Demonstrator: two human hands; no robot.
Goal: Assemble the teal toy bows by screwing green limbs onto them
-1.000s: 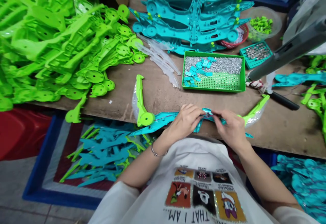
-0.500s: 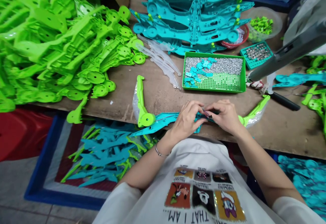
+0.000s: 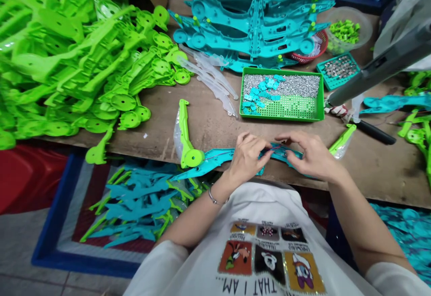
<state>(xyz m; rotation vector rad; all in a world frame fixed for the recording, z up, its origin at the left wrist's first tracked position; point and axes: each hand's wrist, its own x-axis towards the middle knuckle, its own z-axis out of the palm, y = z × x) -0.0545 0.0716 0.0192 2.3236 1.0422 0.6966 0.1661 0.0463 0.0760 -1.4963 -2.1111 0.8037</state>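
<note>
A teal plastic bow frame (image 3: 215,157) with bright green limbs at both ends lies along the front edge of the wooden table (image 3: 215,121). My left hand (image 3: 247,159) pinches the frame at its middle, fingers closed on it. My right hand (image 3: 311,156) rests just to the right on the same frame, fingertips pressing down on the teal part, thumb and forefinger near a thin reddish string. The green left limb (image 3: 185,134) points away from me; the right limb (image 3: 341,141) shows past my right hand.
A big heap of green parts (image 3: 74,62) fills the left of the table. Stacked teal frames (image 3: 256,22) stand at the back. A green tray (image 3: 283,114) of screws and teal bits lies centre. A grey tool arm (image 3: 380,69) hangs at right. Teal parts (image 3: 141,201) lie on the floor mat.
My right hand has slid right along the frame and spread its fingers a little; my left hand stays pinched at the middle. The frame has barely shifted.
</note>
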